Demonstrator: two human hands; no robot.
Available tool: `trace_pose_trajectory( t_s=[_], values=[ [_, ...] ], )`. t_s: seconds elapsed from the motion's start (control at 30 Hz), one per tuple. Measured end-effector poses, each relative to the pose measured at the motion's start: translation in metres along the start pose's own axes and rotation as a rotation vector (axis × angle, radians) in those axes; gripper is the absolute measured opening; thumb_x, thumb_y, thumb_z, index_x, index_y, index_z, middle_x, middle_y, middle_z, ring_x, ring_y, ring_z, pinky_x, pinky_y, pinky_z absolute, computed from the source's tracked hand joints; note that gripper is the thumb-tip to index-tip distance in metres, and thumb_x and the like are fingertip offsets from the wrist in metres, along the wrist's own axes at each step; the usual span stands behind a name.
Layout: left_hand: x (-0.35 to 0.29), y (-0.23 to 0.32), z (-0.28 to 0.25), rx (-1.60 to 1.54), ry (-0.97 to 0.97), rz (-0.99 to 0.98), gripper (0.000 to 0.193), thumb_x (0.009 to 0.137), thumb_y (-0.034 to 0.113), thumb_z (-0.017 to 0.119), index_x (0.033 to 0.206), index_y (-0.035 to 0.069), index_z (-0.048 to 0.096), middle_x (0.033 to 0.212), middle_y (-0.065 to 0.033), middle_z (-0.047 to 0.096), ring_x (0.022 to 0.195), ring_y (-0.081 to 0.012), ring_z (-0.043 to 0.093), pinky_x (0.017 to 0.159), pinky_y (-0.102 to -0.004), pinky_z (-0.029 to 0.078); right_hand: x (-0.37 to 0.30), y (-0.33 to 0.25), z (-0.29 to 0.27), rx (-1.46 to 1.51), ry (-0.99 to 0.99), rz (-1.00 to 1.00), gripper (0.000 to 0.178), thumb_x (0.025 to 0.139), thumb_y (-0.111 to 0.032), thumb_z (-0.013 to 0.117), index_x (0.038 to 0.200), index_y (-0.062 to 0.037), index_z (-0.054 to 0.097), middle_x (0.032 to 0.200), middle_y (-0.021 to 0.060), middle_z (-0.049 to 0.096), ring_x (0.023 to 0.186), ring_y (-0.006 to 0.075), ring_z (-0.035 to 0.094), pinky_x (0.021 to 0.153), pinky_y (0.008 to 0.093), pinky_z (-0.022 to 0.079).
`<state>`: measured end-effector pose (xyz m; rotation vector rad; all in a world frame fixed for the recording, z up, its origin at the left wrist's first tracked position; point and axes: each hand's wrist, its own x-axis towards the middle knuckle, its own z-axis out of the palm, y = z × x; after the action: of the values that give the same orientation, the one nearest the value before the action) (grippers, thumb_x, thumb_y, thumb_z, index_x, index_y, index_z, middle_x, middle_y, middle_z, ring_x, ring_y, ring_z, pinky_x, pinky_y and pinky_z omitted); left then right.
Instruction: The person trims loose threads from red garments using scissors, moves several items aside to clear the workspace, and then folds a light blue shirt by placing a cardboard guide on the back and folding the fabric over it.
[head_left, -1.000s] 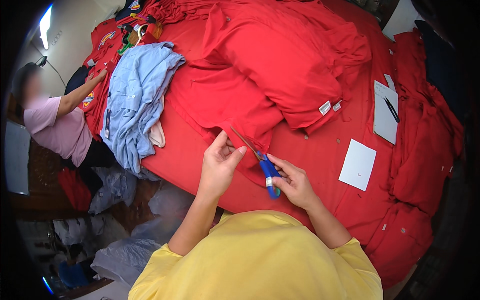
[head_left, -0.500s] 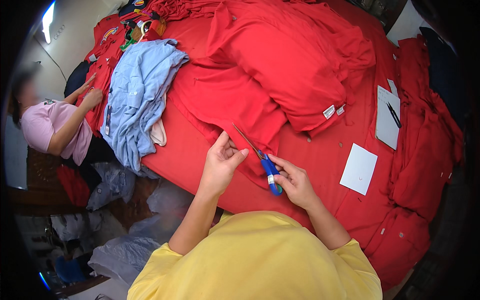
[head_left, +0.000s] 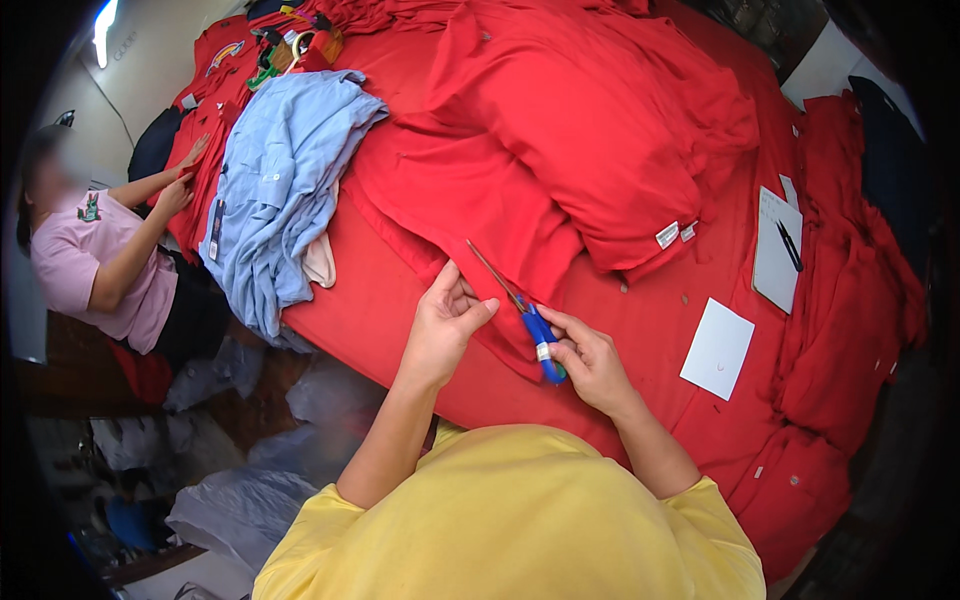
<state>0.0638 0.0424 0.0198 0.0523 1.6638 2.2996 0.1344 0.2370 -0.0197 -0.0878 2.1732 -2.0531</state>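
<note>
While the right hand point(head_left: 588, 362) has a closed grip on blue-handled scissors point(head_left: 538, 333), the left hand point(head_left: 447, 315), half-curled, meets a red garment point(head_left: 475, 190) at its edge on the bench point(head_left: 630, 335) (whether it pinches cloth, I cannot tell). Trimming seems in hand, calling next for steadied fabric. A translucent plastic bag point(head_left: 240, 508), contents unclear, slumps at lower left.

left hand point(head_left: 445, 325): thumb off index, others curled | right hand point(head_left: 592, 365): gripping, thumb opposing fingers | forearms point(head_left: 385, 435): angled inward

Blue garments point(head_left: 290, 150); white card point(head_left: 718, 345)
</note>
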Motion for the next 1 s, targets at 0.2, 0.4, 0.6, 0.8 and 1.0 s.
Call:
trace_pose_trajectory(
  t_s=[0.2,0.4,0.6,0.8,1.0],
  values=[
    [0.007,-0.013,-0.019,-0.094,0.086,-0.023,0.035,0.089,-0.001,0.058,0.124,0.001,0.055,0.112,-0.0055,0.064,0.099,-0.0104,0.06,0.086,-0.0247,0.047,0.0,0.008,0.004,-0.138,0.019,-0.13,0.051,0.087,-0.008,0.065,0.136,-0.003,0.05,0.098,0.0108,0.062,0.077,0.0129,0.061,0.07,0.0262,0.05],
    [0.004,-0.009,-0.015,-0.046,0.098,0.007,0.029,0.089,-0.001,0.058,0.118,0.0,0.059,0.101,-0.0004,0.064,0.086,-0.0054,0.057,0.08,-0.0226,0.045,0.0,-0.006,0.005,-0.28,-0.008,-0.186,0.053,0.086,-0.01,0.067,0.136,-0.0038,0.05,0.094,0.01,0.061,0.073,0.0124,0.059,0.065,0.0259,0.049],
    [0.002,-0.018,-0.018,-0.102,0.075,-0.037,0.035,0.088,-0.001,0.061,0.122,0.004,0.055,0.104,-0.0026,0.065,0.092,-0.0091,0.06,0.08,-0.0242,0.049,-0.002,0.008,0.009,0.078,0.025,0.042,0.052,0.086,-0.006,0.065,0.136,-0.0024,0.049,0.096,0.0104,0.059,0.076,0.0124,0.058,0.067,0.026,0.05],
    [-0.009,-0.045,-0.01,-0.227,-0.016,-0.247,0.037,0.09,0.005,0.062,0.125,0.011,0.052,0.104,-0.0034,0.066,0.094,-0.0129,0.064,0.077,-0.0269,0.054,0.015,-0.009,0.024,-0.296,0.288,-0.244,0.058,0.083,0.0,0.063,0.138,-0.0013,0.041,0.113,0.0124,0.055,0.094,0.0185,0.059,0.079,0.029,0.049],
    [-0.002,-0.068,-0.017,-0.171,-0.158,-0.318,0.034,0.093,0.011,0.061,0.125,0.005,0.051,0.111,-0.0065,0.065,0.093,-0.0158,0.066,0.079,-0.0305,0.055,0.057,0.01,0.031,0.119,0.322,-0.032,0.059,0.083,0.009,0.053,0.139,-0.002,0.036,0.114,0.0117,0.052,0.102,0.0197,0.057,0.088,0.0328,0.049]
  ],
)
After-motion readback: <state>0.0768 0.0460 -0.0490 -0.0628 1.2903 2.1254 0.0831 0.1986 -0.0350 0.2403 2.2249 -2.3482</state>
